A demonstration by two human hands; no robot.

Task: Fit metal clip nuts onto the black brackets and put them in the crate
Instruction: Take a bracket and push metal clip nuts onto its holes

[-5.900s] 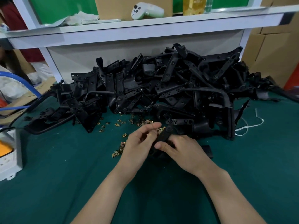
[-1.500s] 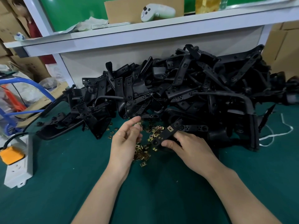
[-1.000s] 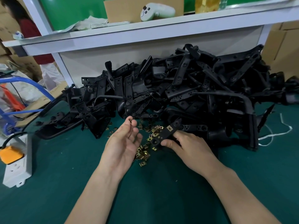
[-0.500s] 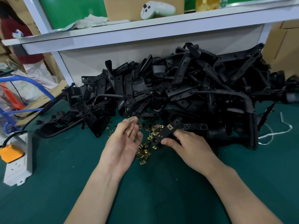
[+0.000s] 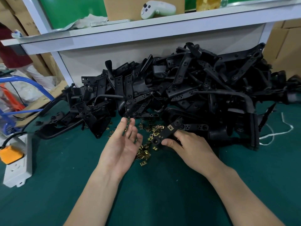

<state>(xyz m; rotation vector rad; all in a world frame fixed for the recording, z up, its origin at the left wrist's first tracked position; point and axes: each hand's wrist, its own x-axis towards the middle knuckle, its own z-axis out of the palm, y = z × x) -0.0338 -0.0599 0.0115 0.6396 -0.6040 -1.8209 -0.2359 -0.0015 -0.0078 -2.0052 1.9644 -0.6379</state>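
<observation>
Head view: right hand (image 5: 187, 145) grips bracket (image 5: 164, 134) at pile's (image 5: 179, 88) edge; left hand's (image 5: 121, 145) fingers (image 5: 120, 128) lie straight.

The table cover (image 5: 65, 185) at lower left is matt green cloth, felt-like. The loose clip nuts (image 5: 144, 154) at centre are glossy brass-coloured metal; the held bracket (image 5: 164, 135) beside them and the pile of brackets (image 5: 187, 88) above are black with a dull, smooth sheen. The power strip (image 5: 16, 170) at left is smooth white plastic, the box (image 5: 123, 7) at top matt cardboard.
</observation>
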